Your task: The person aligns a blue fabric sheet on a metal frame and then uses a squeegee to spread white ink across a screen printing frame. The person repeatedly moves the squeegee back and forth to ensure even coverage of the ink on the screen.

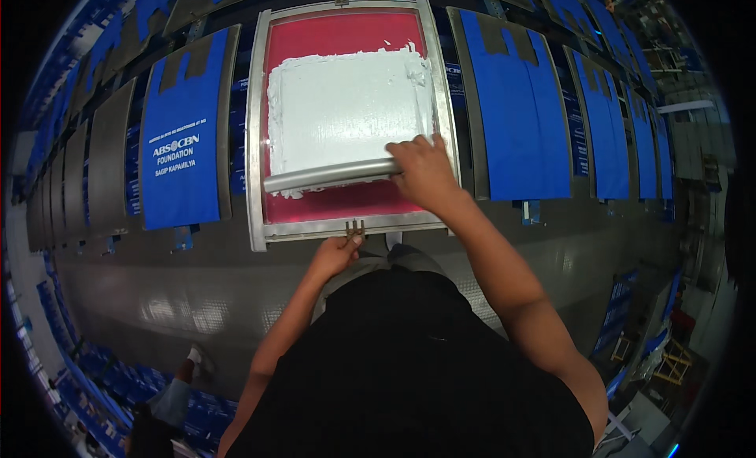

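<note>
A framed printing screen (346, 206) with pink mesh lies in front of me, a broad layer of white paste (346, 103) over its middle, ragged at the edges. My right hand (417, 166) grips the right part of a long silver squeegee bar (331, 174), which lies crosswise over the lower part of the paste. My left hand (339, 252) is below the frame's near edge, its fingers closed on a small pronged metal fitting (354, 226) at the middle of that edge.
Rows of boards with blue printed cloth (512, 127) flank the screen on both sides and run behind it. Bare dark boards (110, 166) stand at left. My feet are on a grey floor (181, 300). Another person's leg (177, 383) shows at lower left. More racks line the right edge.
</note>
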The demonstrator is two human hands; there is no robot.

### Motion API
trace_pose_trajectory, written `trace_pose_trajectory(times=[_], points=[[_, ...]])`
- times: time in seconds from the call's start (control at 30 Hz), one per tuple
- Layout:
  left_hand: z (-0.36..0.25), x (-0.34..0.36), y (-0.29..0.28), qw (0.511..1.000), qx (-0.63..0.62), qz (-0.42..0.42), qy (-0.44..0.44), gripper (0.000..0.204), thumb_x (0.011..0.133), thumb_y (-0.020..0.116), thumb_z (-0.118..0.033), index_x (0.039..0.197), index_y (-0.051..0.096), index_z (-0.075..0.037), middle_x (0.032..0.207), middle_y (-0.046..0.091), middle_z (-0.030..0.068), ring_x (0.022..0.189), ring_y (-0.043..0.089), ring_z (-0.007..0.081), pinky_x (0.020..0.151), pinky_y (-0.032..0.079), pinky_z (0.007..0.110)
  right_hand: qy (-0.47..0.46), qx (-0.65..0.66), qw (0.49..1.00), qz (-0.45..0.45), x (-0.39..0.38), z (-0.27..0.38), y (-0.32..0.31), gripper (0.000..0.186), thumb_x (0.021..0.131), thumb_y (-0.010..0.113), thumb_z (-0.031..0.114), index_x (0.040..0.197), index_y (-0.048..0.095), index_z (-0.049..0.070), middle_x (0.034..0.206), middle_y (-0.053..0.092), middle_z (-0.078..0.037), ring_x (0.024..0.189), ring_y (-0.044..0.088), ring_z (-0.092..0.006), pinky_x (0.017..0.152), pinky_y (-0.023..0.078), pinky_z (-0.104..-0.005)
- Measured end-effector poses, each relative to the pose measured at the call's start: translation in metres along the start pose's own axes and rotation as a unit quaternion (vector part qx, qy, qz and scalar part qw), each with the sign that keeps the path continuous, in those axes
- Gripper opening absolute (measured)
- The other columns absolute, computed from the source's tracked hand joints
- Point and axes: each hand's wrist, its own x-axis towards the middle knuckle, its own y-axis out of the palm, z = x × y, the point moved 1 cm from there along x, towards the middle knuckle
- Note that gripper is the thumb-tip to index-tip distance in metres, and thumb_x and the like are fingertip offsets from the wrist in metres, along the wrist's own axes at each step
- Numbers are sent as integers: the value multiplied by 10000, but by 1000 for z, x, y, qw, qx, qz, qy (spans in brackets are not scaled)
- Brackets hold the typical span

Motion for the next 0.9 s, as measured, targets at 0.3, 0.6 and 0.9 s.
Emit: trace_pose_trajectory(times=[0.3, 0.6, 0.9], points=[[-66, -39, -95, 922, 123, -363, 45, 445, 906, 588, -429, 1035, 662, -9, 807, 669, 192, 791, 655, 358, 715, 489, 443, 120, 323, 938, -34, 1, -123, 44, 363, 673, 790, 238, 1019, 720, 154, 871, 692, -67, 884, 632, -204, 894, 455, -386], [-55, 22, -185, 915, -62, -371, 146, 555, 1002, 484, -371, 1361, 461, 52, 1294, 576, 188, 1191, 539, 232, 1003, 401, 319, 195, 569, 798, -25, 28, -136, 50, 325, 694, 814, 181, 944, 710, 2, 813, 668, -43, 737, 586, -114, 665, 444, -262], [-172, 7, 12, 899, -147, -306, 277, 499, 969, 555, -277, 1335, 474, 51, 1205, 619, 233, 1098, 621, 280, 925, 469, 354, 278, 506, 804, -143, -150, -292, -103, 433, 674, 714, 51, 1092, 637, -32, 991, 676, -95, 927, 630, -196, 860, 475, -322]])
